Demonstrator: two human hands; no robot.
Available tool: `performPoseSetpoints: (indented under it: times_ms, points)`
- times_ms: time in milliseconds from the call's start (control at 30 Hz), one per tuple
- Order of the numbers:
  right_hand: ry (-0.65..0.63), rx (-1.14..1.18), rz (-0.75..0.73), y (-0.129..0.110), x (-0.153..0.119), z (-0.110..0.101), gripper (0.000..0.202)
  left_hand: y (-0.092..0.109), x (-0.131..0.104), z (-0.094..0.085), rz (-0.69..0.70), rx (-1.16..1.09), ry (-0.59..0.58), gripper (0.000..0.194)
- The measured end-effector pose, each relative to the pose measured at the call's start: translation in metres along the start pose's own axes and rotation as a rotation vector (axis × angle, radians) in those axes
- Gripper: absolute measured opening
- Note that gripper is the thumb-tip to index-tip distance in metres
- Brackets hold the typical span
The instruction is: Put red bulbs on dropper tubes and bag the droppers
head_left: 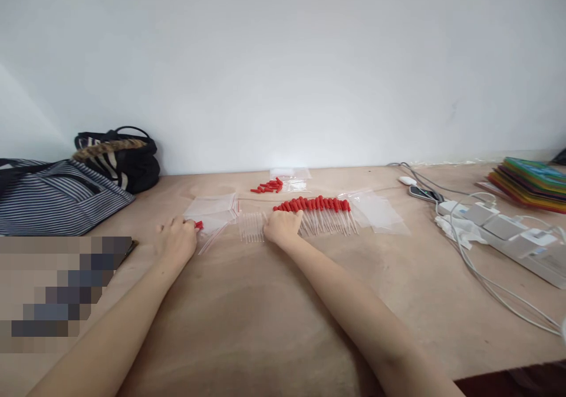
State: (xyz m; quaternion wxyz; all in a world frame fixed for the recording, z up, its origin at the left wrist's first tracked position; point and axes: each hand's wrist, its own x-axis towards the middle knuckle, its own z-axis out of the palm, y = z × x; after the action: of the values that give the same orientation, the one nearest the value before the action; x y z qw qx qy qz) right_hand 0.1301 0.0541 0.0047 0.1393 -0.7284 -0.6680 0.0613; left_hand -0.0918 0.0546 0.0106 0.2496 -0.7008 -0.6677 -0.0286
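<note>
My left hand (pixel 177 238) is at the left edge of a clear plastic bag (pixel 212 208), its fingers closed on a small red cap (pixel 198 225). My right hand (pixel 283 226) rests at the left end of a row of clear tubes with red caps (pixel 327 205); its fingers are curled, and what they hold is hidden. Left of that hand lie several clear tubes without caps (pixel 251 227). Behind them is a loose heap of red caps (pixel 269 186), beside a bag with clear tubes (pixel 294 183). Another clear bag (pixel 382 211) lies right of the row.
Striped bag (pixel 62 193) and black bag (pixel 132 161) stand at the left. On the right are a power strip with chargers (pixel 508 226), white cables, a small dark device (pixel 424 194) and a stack of coloured sheets (pixel 530 184). A white wall closes the back.
</note>
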Motion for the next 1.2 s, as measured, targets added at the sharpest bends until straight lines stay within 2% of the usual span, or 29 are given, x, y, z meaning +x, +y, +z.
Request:
performPoseSetpoints:
  times_ms: [100,167,233,267,333,400,500,567,667,800,933,1067,1200]
  points:
    - [-0.005,-0.003,-0.022,-0.001,-0.003,-0.004,0.027,0.002,0.001,-0.002,0.014,-0.055,0.083,0.028]
    - [0.011,-0.003,-0.059,0.005,-0.012,-0.011,0.028,0.011,-0.001,-0.007,0.064,-0.152,0.160,0.026]
    - [0.048,0.000,-0.133,0.020,-0.024,-0.019,0.026,0.027,-0.009,-0.014,0.195,-0.307,0.206,0.022]
    - [0.097,-0.003,-0.225,0.031,-0.031,-0.024,0.023,0.037,-0.014,-0.018,0.269,-0.403,0.219,0.020]
    - [0.130,0.022,-0.374,0.059,-0.047,-0.030,0.016,0.060,-0.028,-0.025,0.441,-0.600,0.190,0.018]
    - [0.074,0.079,-0.492,0.088,-0.061,-0.033,0.015,0.081,-0.043,-0.030,0.555,-0.771,0.128,0.018]
    - [0.049,0.117,-0.571,0.124,-0.077,-0.035,0.016,0.103,-0.059,-0.035,0.603,-0.917,0.058,0.016]
    - [0.047,0.141,-0.590,0.136,-0.082,-0.035,0.015,0.108,-0.063,-0.037,0.583,-0.977,0.009,0.012]
    - [0.060,0.182,-0.558,0.140,-0.081,-0.033,0.011,0.109,-0.062,-0.040,0.539,-1.034,-0.077,0.011]
    - [0.072,0.213,-0.442,0.133,-0.073,-0.026,0.021,0.109,-0.059,-0.044,0.484,-1.076,-0.201,0.014]
    - [0.066,0.186,-0.384,0.126,-0.071,-0.019,0.015,0.113,-0.061,-0.047,0.427,-1.109,-0.210,0.012]
    - [0.146,0.183,-0.448,0.118,-0.082,-0.017,0.012,0.117,-0.064,-0.048,0.399,-1.088,-0.217,0.010]
    - [0.159,0.221,-0.509,0.111,-0.093,-0.018,0.009,0.118,-0.065,-0.047,0.402,-1.070,-0.203,0.010]
